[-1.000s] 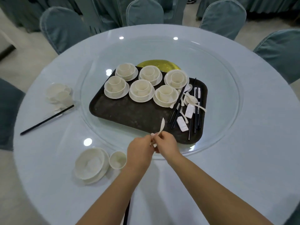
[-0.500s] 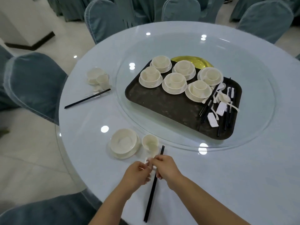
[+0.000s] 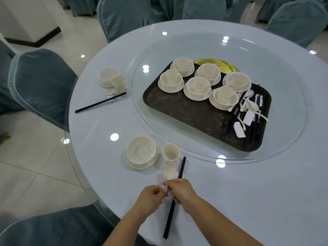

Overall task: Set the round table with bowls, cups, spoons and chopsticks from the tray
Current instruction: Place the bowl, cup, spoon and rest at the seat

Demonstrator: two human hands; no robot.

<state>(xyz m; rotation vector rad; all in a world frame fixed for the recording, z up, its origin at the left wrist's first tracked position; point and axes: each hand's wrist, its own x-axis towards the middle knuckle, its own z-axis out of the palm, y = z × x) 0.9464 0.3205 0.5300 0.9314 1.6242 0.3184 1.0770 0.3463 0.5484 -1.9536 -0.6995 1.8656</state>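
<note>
While both hands hover over the near edge of the round, pale-blue clothed surface [image 3: 230, 192], the second place setting looks almost done. From the head view, the left hand [image 3: 150, 197] and right hand [image 3: 181, 189] meet with fingers curled, pinching the handle of a small cream ceramic spoon [image 3: 169, 172] whose bowl lies just below the cream ceramic cup [image 3: 171, 152]; the right hand also sits over the pair of long black chopsticks [image 3: 174, 196], though I cannot tell if it grips them. A cream bowl on its saucer [image 3: 141, 152] stands just left of the cup.

I'd judge the step in hand to be squaring the spoon beside the chopsticks; next comes letting go and reaching to the dark rectangular tray [image 3: 186, 110] for another bowl-and-cup set.

That tray rests on a clear glass turntable [image 3: 287, 71], carrying six stacked cream sets [image 3: 197, 87] and loose spoons, chopsticks and white rests [image 3: 248, 112]. A finished setting [image 3: 111, 79] sits at the far left edge. Teal-covered chairs [image 3: 42, 86] ring the surface on pale tiled floor [image 3: 35, 157].
</note>
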